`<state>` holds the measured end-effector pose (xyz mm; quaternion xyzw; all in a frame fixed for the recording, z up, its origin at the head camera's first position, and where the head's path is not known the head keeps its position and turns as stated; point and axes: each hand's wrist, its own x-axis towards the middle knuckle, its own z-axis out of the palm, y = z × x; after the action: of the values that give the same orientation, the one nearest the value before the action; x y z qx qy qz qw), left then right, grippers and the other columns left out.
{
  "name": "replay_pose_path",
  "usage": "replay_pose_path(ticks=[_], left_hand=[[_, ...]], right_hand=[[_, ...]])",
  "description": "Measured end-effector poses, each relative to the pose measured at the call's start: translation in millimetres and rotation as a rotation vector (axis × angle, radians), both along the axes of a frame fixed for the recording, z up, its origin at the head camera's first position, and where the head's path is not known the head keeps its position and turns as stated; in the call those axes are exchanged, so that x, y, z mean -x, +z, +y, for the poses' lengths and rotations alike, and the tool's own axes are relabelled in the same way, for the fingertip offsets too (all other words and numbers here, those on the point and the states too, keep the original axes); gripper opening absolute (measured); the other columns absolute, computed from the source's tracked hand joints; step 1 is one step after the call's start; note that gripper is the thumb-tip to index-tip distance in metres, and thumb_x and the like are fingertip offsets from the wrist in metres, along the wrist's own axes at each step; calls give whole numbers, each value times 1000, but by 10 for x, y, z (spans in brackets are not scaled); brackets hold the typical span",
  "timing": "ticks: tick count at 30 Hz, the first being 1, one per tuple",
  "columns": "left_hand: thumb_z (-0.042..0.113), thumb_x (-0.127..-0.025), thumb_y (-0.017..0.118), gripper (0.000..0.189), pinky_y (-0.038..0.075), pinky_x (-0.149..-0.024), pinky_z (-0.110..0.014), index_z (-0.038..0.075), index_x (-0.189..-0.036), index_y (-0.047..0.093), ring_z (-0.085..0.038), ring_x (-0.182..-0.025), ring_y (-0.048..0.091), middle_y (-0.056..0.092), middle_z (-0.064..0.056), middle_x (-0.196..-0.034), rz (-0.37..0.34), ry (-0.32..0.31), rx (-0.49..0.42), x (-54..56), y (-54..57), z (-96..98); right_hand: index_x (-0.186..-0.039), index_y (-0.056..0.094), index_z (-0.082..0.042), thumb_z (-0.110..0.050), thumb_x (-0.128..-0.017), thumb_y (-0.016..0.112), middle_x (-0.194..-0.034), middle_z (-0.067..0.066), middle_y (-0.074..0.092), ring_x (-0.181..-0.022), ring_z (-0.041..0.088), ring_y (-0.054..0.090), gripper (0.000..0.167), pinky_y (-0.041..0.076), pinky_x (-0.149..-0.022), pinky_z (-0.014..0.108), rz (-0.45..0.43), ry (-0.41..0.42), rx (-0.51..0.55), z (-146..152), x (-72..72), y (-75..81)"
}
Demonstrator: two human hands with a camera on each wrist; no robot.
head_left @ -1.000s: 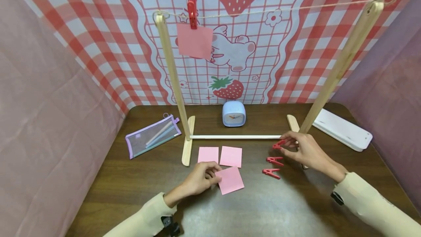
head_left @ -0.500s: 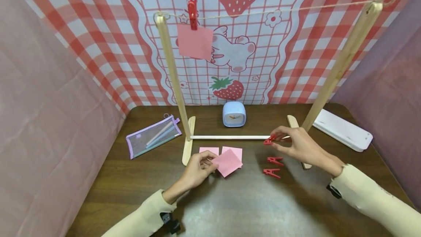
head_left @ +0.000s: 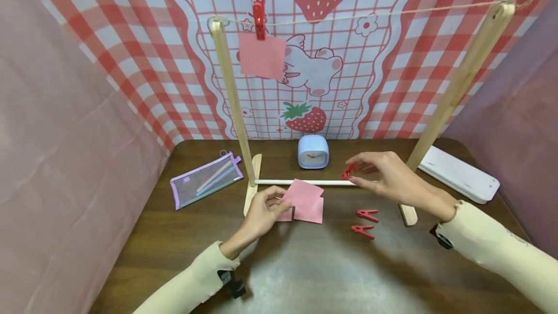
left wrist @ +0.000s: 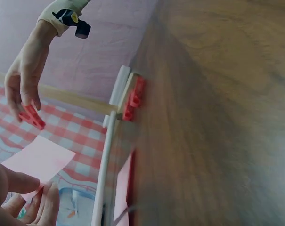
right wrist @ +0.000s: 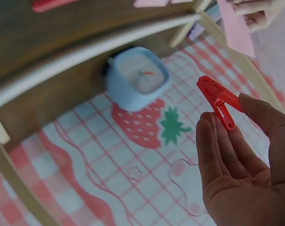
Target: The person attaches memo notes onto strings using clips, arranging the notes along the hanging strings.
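Observation:
My left hand (head_left: 264, 211) pinches a pink sticky note (head_left: 303, 192) by its edge, held up over the table. Beneath it lie two more notes; the right one (head_left: 310, 211) is partly covered. My right hand (head_left: 388, 178) holds a red clothespin (head_left: 347, 172) between thumb and fingertips, also seen as a red clothespin (right wrist: 219, 100) in the right wrist view. Two other red clothespins lie on the table, the upper clothespin (head_left: 367, 215) and the lower clothespin (head_left: 363, 231). Above, a pink note (head_left: 263, 57) hangs from the string (head_left: 331, 19) by a red clothespin (head_left: 259, 19).
Two wooden posts, left post (head_left: 233, 101) and right post (head_left: 462, 84), carry the string, with a white rod (head_left: 305, 182) joining their feet. A blue clock (head_left: 313, 151) stands behind the rod. A mesh pouch (head_left: 207, 180) lies left, a white case (head_left: 458, 174) right.
My left hand has lifted the sticky note off the table and moved it away from me. My right hand has raised a clothespin and carried it left, toward the note.

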<state>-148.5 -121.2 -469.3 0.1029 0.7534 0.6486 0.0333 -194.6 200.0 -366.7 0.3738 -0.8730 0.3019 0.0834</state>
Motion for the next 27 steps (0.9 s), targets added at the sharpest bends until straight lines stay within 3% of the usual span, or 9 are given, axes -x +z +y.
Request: replay_pose_path(ticks=[6,12,16,20,27], left_hand=[[-6,-96,67,24,67,-88,-35,-17,-117,63,-17,-86,76,67,-39,-106,-23,40,-162,127,31,70],[-6,-97,65,24,64,-93,-49,-18,-118,61,-9,-81,75,72,-27,-99,-29,76,-252,230,139,132],[-5,-98,65,24,65,-93,-43,-16,-119,61,-9,-83,74,74,-12,-97,-41,91,-300,269,282,150],[-5,-99,64,24,66,-91,-32,-15,-120,61,-10,-85,74,74,-8,-95,-25,104,-325,308,425,171],[-7,-99,62,23,66,-92,-39,-16,-120,60,-9,-84,75,75,-3,-91,17,93,-386,418,623,261]], right_hand=[[-117,74,-4,-10,-89,83,-100,1,80,-89,15,79,30,67,-78,34,41,10,12,-131,48,267],[-115,74,-3,-10,-87,85,-99,3,80,-86,17,78,31,67,-75,35,118,20,14,-240,100,528],[-115,74,-4,-9,-86,85,-102,5,80,-88,19,78,31,67,-76,37,171,33,5,-293,120,687],[-116,74,-4,-8,-86,85,-105,6,80,-89,20,78,32,67,-77,40,204,56,8,-336,140,832],[-121,71,-2,-2,-85,84,-108,13,79,-91,26,79,38,67,-78,42,237,90,22,-364,149,1077]])
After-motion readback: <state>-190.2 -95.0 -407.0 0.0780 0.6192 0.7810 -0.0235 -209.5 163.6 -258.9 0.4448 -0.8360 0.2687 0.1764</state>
